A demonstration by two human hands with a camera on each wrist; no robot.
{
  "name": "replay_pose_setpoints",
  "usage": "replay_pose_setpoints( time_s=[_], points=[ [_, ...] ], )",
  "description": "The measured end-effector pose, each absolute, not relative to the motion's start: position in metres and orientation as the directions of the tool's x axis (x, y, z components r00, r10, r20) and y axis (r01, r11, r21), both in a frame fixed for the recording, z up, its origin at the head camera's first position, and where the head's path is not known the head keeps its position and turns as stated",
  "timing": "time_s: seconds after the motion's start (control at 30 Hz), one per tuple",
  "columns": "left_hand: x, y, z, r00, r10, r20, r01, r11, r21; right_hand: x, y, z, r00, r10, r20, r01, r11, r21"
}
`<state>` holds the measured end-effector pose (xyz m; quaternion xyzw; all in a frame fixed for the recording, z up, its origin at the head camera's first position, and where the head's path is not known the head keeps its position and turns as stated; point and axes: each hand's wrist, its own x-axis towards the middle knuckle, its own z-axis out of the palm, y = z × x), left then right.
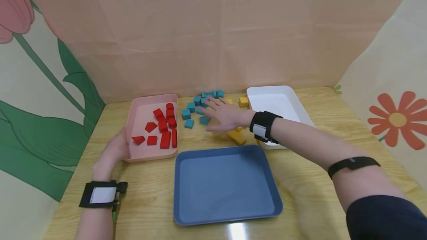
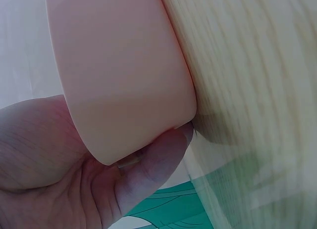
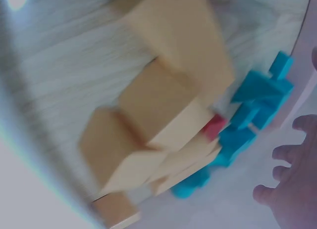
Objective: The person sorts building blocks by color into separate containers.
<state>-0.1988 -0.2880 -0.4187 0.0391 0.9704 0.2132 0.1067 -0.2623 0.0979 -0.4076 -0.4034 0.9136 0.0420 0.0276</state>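
My left hand (image 1: 115, 147) grips the left side of a pink tray (image 1: 136, 106), with a bent finger against the tray wall (image 2: 129, 70) in the left wrist view. Red blocks (image 1: 165, 140) of several shapes lie inside that tray. Fingers spread, my right hand (image 1: 223, 115) hovers over the loose blocks at the table's back and holds nothing. Blue blocks (image 1: 186, 114) are scattered around its fingertips, and yellow blocks (image 1: 237, 137) lie under and beside the palm, partly hidden by it. In the right wrist view a small red block (image 3: 214, 127) shows between the yellow and blue ones.
A blue tray (image 1: 227, 186) with nothing in it lies at the front middle of the wooden table (image 1: 143, 195). A white tray (image 1: 273, 99) stands at the back right, partly covered by my right forearm. A pinkish backdrop (image 1: 200, 40) rises right behind the blocks.
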Motion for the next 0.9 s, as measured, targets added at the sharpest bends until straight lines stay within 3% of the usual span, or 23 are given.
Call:
replay_pose_setpoints(
  time_s=[0.33, 0.6, 0.9],
  points=[
    [-0.196, -0.290, -0.416, -0.973, 0.105, -0.205, 0.009, 0.907, 0.420, -0.269, 0.123, -0.407, -0.757, -0.647, -0.093, -0.651, 0.758, 0.025],
    [-0.196, -0.290, -0.416, -0.973, 0.105, -0.207, 0.009, 0.908, 0.419, -0.271, 0.123, -0.414, -0.780, -0.623, -0.068, -0.626, 0.777, 0.064],
    [-0.197, -0.288, -0.416, -0.973, 0.091, -0.213, -0.005, 0.912, 0.410, -0.276, 0.119, -0.422, -0.794, -0.594, -0.129, -0.605, 0.792, 0.079]
  ],
)
